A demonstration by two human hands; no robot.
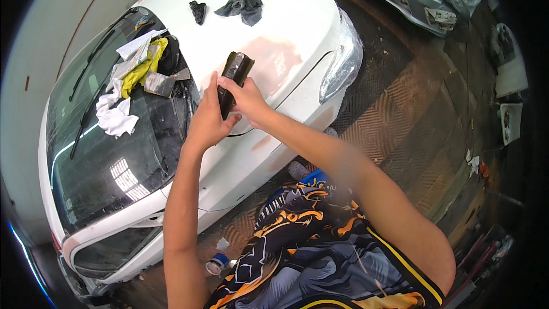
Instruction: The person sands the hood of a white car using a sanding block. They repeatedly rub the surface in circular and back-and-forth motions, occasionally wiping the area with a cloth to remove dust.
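A long dark sanding block, with a sheet curling off its sides, is held up between both hands over a white car. My left hand grips its lower end, with the thumb and fingers along the left side. My right hand is closed on the right side, its thumb lying across the block. Just beyond lies a pinkish-brown bare patch on the white hood. How far the fingers reach round the back of the block is hidden.
On the hood lie a crumpled dark grey cloth and a small black scrap. White rags, a yellow cloth and a grey block rest by the windshield. Plastic covers the headlight. A tape roll sits below the car.
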